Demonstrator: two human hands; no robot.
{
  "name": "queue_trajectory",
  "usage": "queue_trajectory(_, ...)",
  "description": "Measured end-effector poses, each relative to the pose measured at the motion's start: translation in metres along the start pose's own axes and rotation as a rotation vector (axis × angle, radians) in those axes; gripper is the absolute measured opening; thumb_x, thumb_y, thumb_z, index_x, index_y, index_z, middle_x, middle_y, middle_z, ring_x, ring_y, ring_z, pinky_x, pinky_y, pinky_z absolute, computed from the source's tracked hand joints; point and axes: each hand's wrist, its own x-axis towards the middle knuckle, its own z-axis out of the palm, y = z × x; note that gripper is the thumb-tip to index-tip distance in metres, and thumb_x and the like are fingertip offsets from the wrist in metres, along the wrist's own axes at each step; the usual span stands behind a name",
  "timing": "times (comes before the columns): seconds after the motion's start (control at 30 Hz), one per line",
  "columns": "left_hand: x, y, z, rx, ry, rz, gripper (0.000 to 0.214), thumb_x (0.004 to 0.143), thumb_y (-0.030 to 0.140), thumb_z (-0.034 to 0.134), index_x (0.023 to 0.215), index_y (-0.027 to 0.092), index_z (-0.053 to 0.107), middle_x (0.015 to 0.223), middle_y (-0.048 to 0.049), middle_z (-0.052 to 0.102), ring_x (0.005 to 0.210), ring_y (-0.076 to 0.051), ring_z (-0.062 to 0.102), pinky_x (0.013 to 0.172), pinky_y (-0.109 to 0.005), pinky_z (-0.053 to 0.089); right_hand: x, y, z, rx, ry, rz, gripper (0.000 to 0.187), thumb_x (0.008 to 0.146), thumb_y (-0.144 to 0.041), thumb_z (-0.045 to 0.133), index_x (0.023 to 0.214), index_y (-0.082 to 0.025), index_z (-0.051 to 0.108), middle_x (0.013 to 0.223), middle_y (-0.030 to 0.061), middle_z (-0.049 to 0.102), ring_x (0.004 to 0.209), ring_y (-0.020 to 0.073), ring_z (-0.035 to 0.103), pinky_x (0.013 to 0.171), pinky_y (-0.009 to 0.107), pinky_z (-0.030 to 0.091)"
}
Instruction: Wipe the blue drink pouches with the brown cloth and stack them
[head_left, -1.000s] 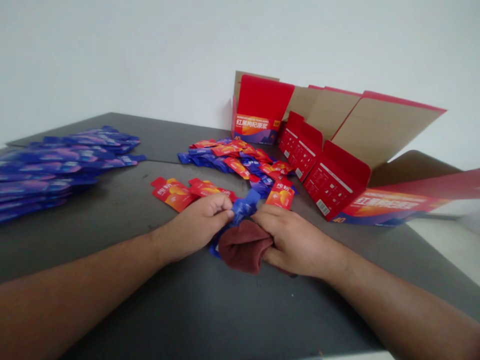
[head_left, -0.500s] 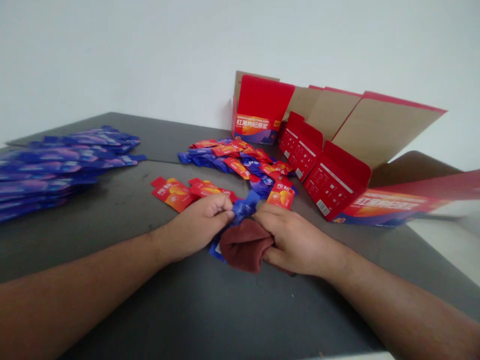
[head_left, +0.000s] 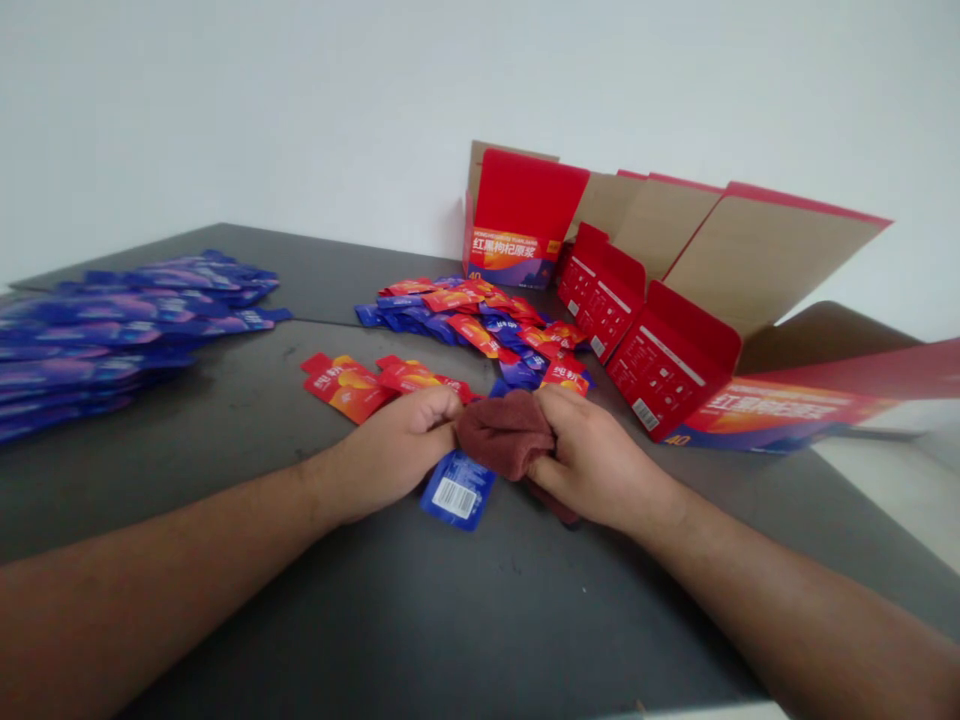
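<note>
My left hand is closed, thumb and fingers pinching the edge of a blue sachet. The sachet's lower part, with a white barcode label, faces me; its upper part is mostly covered. A bunched brown cloth is gripped in my right hand and lies over the sachet's upper part, close against my left fingertips. Just beyond my hands lie red-orange sachets, with one more beyond my right fingers.
Red and blue sachets form a loose pile mid-table. Blue sachets are stacked at the left. Open red cartons stand along the right, another printed carton at the back by the wall. All rest on a dark table.
My right hand has moved the brown cloth up and away from me along the blue sachet, uncovering its barcode end. My left hand has stayed almost in place.
</note>
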Motion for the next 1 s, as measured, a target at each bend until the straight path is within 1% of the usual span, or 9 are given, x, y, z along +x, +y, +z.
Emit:
queue_trajectory(0.17, 0.0, 0.001, -0.002, 0.091, 0.035, 0.054, 0.02, 0.097, 0.034, 0.054, 0.084, 0.02, 0.058, 0.076, 0.0024, 0.057, 0.068, -0.013, 0.05, 0.061, -0.026, 0.042, -0.006, -0.011, 0.001, 0.057, -0.222, -0.215, 0.024, 0.081, -0.009, 0.066, 0.101, -0.02, 0.059, 0.104, 0.0052, 0.065, 0.1, 0.0219, 0.061, 0.084, 0.032, 0.048)
queue_trajectory(0.23, 0.0, 0.001, -0.002, 0.102, 0.034, 0.053, 0.02, 0.098, 0.035, 0.054, 0.086, 0.02, 0.058, 0.075, 0.0027, 0.057, 0.066, -0.013, 0.05, 0.06, -0.025, 0.041, -0.006, -0.012, 0.001, 0.058, -0.246, -0.245, 0.028, 0.082, -0.009, 0.065, 0.108, -0.02, 0.06, 0.111, 0.0061, 0.066, 0.106, 0.0229, 0.061, 0.09, 0.034, 0.048)
queue_trajectory(0.3, 0.0, 0.001, -0.002, 0.079, 0.028, 0.034, 0.021, 0.098, 0.036, 0.054, 0.084, 0.02, 0.057, 0.073, 0.0029, 0.056, 0.064, -0.013, 0.049, 0.058, -0.025, 0.04, -0.006, -0.009, 0.0, 0.034, -0.191, -0.185, 0.026, 0.081, -0.009, 0.065, 0.104, -0.02, 0.059, 0.108, 0.0062, 0.066, 0.104, 0.0226, 0.061, 0.088, 0.033, 0.049)
queue_trajectory(0.43, 0.001, -0.003, 0.0, -0.035, -0.017, -0.006, 0.025, 0.098, 0.043, 0.057, 0.088, 0.02, 0.058, 0.078, 0.0014, 0.061, 0.068, -0.013, 0.053, 0.06, -0.025, 0.043, 0.0, 0.002, -0.001, -0.024, 0.021, -0.026, 0.017, 0.08, -0.01, 0.063, 0.09, -0.021, 0.054, 0.09, 0.0032, 0.061, 0.088, 0.0209, 0.06, 0.079, 0.032, 0.047)
queue_trajectory(0.53, 0.001, -0.003, 0.001, -0.057, -0.028, -0.006, 0.025, 0.098, 0.044, 0.058, 0.093, 0.02, 0.061, 0.085, -0.0008, 0.065, 0.073, -0.015, 0.057, 0.063, -0.026, 0.045, 0.002, 0.005, -0.001, -0.007, 0.059, -0.005, 0.017, 0.08, -0.01, 0.063, 0.089, -0.021, 0.055, 0.087, 0.0021, 0.061, 0.085, 0.0203, 0.059, 0.077, 0.032, 0.047)
queue_trajectory(0.63, 0.001, -0.001, 0.001, -0.025, 0.005, -0.003, 0.024, 0.097, 0.041, 0.058, 0.086, 0.02, 0.058, 0.077, 0.0009, 0.06, 0.067, -0.014, 0.052, 0.059, -0.026, 0.042, -0.001, -0.001, 0.002, 0.019, -0.022, -0.051, 0.018, 0.079, -0.009, 0.065, 0.09, -0.02, 0.056, 0.09, 0.0028, 0.061, 0.087, 0.02, 0.059, 0.077, 0.031, 0.047)
queue_trajectory(0.8, 0.0, 0.002, 0.0, 0.1, 0.069, 0.057, 0.018, 0.095, 0.032, 0.055, 0.082, 0.02, 0.057, 0.074, 0.0023, 0.056, 0.066, -0.013, 0.049, 0.059, -0.025, 0.04, -0.007, -0.013, 0.003, 0.043, -0.22, -0.252, 0.025, 0.081, -0.01, 0.067, 0.103, -0.02, 0.061, 0.105, 0.0048, 0.066, 0.1, 0.0216, 0.061, 0.086, 0.032, 0.049)
queue_trajectory(0.87, 0.0, 0.001, 0.0, 0.076, 0.053, 0.039, 0.018, 0.096, 0.033, 0.056, 0.083, 0.02, 0.058, 0.074, 0.0024, 0.056, 0.065, -0.013, 0.049, 0.058, -0.025, 0.04, -0.006, -0.01, 0.003, 0.024, -0.178, -0.209, 0.023, 0.08, -0.009, 0.067, 0.1, -0.02, 0.061, 0.101, 0.0047, 0.066, 0.098, 0.0217, 0.062, 0.084, 0.032, 0.049)
queue_trajectory(1.0, 0.001, -0.003, 0.002, -0.065, -0.02, -0.012, 0.021, 0.096, 0.039, 0.058, 0.088, 0.02, 0.058, 0.074, 0.0029, 0.057, 0.064, -0.013, 0.05, 0.057, -0.025, 0.04, 0.001, 0.003, 0.002, -0.02, 0.08, 0.017, 0.014, 0.081, -0.013, 0.066, 0.092, -0.02, 0.061, 0.092, 0.005, 0.067, 0.088, 0.0215, 0.064, 0.077, 0.032, 0.05)
